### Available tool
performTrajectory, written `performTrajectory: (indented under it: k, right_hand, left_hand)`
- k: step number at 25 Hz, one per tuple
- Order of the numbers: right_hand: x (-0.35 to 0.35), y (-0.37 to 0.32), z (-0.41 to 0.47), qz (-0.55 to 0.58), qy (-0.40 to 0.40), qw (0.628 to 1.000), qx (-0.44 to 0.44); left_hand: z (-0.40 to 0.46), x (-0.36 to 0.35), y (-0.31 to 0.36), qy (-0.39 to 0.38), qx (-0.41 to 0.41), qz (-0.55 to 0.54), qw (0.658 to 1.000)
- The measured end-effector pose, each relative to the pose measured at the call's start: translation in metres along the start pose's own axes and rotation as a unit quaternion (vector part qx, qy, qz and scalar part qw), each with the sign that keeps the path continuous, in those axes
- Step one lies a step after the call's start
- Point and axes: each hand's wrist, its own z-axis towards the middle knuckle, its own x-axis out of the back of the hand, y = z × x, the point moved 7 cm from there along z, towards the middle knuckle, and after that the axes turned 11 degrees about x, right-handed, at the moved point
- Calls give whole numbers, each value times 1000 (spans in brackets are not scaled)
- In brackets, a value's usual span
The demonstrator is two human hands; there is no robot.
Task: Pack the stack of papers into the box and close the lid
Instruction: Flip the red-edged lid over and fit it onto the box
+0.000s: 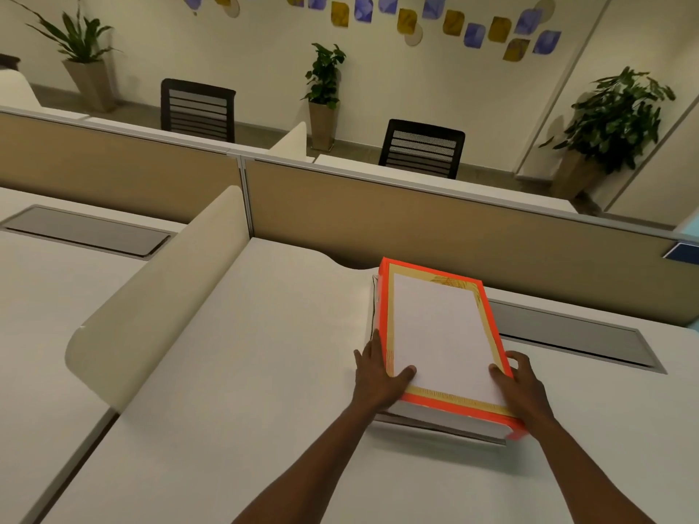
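Note:
An orange-edged box (386, 308) lies on the white desk (234, 372), right of centre. Its upper face is a white rectangle (440, 330) framed in tan; I cannot tell whether that is the paper stack inside or a panel of the lid. Under the near orange edge a grey-white layer (446, 419) shows. My left hand (374, 376) grips the near left corner, thumb on the white face and fingers along the side. At the near right corner my right hand (520, 387) holds the same way.
A curved cream divider (159, 296) stands on the left of the desk. A tan partition wall (472, 228) runs behind the box, with a grey cable tray (575, 334) just to its right. Chairs and potted plants stand beyond.

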Motion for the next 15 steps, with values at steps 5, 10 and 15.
performTrajectory:
  k: [5, 10, 15]
  right_hand:
    - [-11, -4, 12, -18, -10, 1000, 3]
    - [-22, 5, 6, -27, -24, 999, 3]
    - [-26, 10, -5, -36, -34, 999, 11]
  left_hand:
    - [13, 5, -9, -8, 27, -23, 999]
    - [10, 5, -24, -15, 46, -42, 998]
    - [8, 1, -34, -19, 38, -39, 998]
